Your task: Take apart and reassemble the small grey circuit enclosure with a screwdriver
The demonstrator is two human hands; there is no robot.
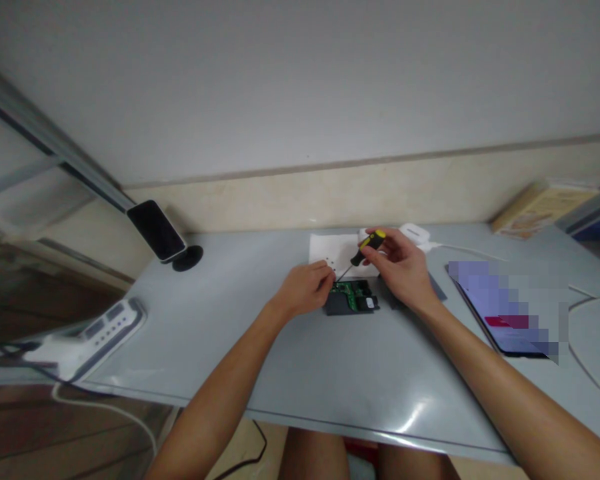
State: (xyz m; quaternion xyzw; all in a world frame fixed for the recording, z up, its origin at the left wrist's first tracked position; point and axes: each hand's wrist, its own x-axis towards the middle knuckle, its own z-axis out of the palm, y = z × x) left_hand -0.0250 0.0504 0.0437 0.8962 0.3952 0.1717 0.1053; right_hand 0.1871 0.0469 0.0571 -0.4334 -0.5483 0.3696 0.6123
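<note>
In my right hand (403,267) is a screwdriver (371,247) with a black and yellow handle, slanting down and to the left. Its thin shaft reaches the upper left corner of a green circuit board (353,297) in a dark casing, lying on the table. My left hand (305,288) is closed in a pinch at that corner, close to the screwdriver's tip; whatever its fingertips hold is hidden. Behind the board lies a sheet of white paper (321,247) with several tiny dark pieces on it. A dark flat panel (437,288) is partly covered by my right hand and wrist.
A large phone (495,313) lies right of my right forearm. White cables and a white plug-like block (414,233) are behind my right hand. At left stand a device on a round base (157,230) and a power strip (107,333). A box (540,208) leans back right.
</note>
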